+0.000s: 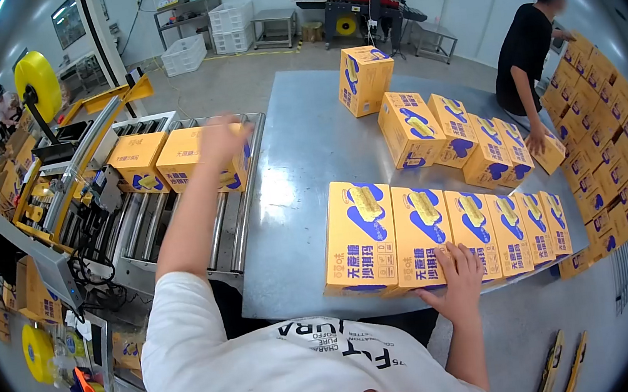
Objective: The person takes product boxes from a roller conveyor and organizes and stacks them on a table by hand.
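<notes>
On the roller conveyor, two yellow cartons stand end to end. My left hand is at the right end of the nearer carton; its fingers are smeared by motion, so their grip is unclear. The other carton sits by the tape machine. My right hand lies with fingers spread against the lower edge of a row of upright yellow cartons. It touches the second carton and the third carton in that row. Leftmost in the row stands a larger-looking carton.
A metal table bears the row and several more cartons behind. At right, a co-worker in a blue cap touches a carton beside a tall carton stack. A yellow tape roll tops the machine at left.
</notes>
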A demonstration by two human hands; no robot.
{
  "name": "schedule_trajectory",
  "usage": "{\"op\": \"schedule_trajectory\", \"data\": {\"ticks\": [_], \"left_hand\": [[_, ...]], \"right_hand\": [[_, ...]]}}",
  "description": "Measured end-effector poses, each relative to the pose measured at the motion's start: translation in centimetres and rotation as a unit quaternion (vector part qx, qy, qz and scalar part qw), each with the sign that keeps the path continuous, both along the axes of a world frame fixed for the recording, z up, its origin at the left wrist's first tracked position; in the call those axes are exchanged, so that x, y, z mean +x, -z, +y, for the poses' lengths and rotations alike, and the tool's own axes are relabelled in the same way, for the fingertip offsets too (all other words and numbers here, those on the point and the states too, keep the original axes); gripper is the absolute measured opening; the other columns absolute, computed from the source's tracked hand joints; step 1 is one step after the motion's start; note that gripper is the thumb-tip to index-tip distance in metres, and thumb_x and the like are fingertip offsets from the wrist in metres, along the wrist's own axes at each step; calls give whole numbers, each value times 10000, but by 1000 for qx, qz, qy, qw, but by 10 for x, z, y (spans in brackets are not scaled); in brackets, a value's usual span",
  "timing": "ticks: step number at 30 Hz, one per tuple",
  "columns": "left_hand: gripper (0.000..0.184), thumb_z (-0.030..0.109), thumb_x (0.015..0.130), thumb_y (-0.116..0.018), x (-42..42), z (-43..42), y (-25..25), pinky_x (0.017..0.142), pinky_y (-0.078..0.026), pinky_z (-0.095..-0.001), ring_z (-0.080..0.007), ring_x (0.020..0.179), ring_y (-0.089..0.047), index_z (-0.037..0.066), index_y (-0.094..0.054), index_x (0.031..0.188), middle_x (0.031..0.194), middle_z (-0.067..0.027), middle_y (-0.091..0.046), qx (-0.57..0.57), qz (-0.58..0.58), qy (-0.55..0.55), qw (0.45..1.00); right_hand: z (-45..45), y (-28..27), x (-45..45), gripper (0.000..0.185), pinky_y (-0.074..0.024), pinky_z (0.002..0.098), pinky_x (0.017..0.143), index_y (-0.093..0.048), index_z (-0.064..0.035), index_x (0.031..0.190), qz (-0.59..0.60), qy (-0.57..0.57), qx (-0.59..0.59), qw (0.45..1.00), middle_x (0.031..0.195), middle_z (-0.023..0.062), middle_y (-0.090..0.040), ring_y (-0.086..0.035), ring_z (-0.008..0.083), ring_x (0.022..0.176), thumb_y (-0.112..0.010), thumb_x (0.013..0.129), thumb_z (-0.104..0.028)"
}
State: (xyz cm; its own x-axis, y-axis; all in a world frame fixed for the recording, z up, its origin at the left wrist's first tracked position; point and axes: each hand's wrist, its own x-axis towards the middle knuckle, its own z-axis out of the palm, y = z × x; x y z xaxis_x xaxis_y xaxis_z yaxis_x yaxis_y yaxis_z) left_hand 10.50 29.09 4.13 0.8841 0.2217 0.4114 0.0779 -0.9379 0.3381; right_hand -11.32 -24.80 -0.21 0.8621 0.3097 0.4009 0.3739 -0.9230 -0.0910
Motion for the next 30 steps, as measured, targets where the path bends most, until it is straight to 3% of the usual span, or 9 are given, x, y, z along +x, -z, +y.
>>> {"op": "schedule_trajectory", "data": {"ticks": [2, 5, 8, 11, 12, 14, 18, 19, 30], "left_hand": [[633, 603, 938, -562, 17, 68, 28, 1132, -395, -487, -338, 1391, -491, 107, -701, 1306, 1471, -161, -565, 69, 80, -193, 975], [805, 684, 896, -550, 10, 82, 36, 1228, -209, -583, -357, 1492, -356, 86, -591, 1434, 1560, -224, -446, 33, 81, -225, 970], [823, 677, 882, -582, -31, 46, 23, 1232, -197, -586, -366, 1498, -340, 80, -567, 1448, 1572, -232, -423, 31, 62, -148, 986], [581, 544, 935, -600, -80, 19, 40, 1212, -284, -539, -397, 1467, -370, 21, -640, 1183, 1565, -218, -434, -58, -159, 53, 984], [476, 469, 961, -574, -92, 10, 55, 1197, -317, -518, -370, 1452, -395, 21, -631, 1112, 1565, -206, -437, -276, -208, 163, 924], [315, 318, 1013, -521, -105, -5, 100, 1168, -383, -475, -317, 1423, -445, 20, -614, 969, 1565, -183, -443, -646, -265, 341, 630], [526, 409, 988, -597, -125, -65, 185, 1057, -491, -417, -269, 1266, -572, 49, -475, 1351, 1362, -129, -564, -772, -75, 368, 513], [610, 400, 965, -617, -127, -84, 207, 1093, -462, -411, -269, 1310, -527, 71, -389, 1426, 1367, -127, -524, -736, -93, 346, 574], [810, 339, 963, -583, -167, -172, 150, 1216, -306, -447, -304, 1483, -291, 58, -128, 1572, 1564, -173, -245, -733, -45, 354, 579]], "right_hand": [[1, 0, -3, 882, -270, 580, 1147, -604, -184, 1384, 0, 6, -4, 1000, 1437, 105, -548, -450, 359, 1379, -889, 633, -547], [2, 1, -1, 890, -269, 579, 1147, -602, -189, 1386, -4, 13, -1, 1000, 1440, 103, -549, -453, 352, 1380, -890, 625, -550], [1, 2, -2, 909, -276, 570, 1141, -602, -193, 1387, -4, 13, 1, 1000, 1437, 99, -554, -458, 347, 1377, -892, 602, -549], [0, 6, 0, 918, -284, 563, 1132, -608, -195, 1380, -20, 13, 4, 1000, 1429, 96, -560, -468, 344, 1369, -891, 580, -545], [0, 6, 0, 916, -286, 561, 1128, -611, -195, 1376, -24, 11, 7, 1000, 1426, 95, -562, -471, 343, 1365, -890, 575, -543], [0, 7, 1, 912, -289, 560, 1125, -617, -192, 1369, -28, 9, 12, 1000, 1423, 96, -564, -476, 344, 1360, -888, 571, -541], [-3, 9, 2, 915, -293, 560, 1126, -620, -181, 1363, -28, 7, 20, 999, 1421, 108, -565, -477, 349, 1359, -884, 573, -560], [-3, 9, 2, 919, -294, 559, 1127, -620, -179, 1363, -28, 7, 20, 999, 1422, 111, -566, -476, 350, 1360, -883, 574, -569], [-47, 18, 2, 726, -291, 577, 1151, -649, -94, 1310, -18, 60, 74, 995, 1400, 155, -573, -466, 393, 1360, -791, 741, -523]]}}
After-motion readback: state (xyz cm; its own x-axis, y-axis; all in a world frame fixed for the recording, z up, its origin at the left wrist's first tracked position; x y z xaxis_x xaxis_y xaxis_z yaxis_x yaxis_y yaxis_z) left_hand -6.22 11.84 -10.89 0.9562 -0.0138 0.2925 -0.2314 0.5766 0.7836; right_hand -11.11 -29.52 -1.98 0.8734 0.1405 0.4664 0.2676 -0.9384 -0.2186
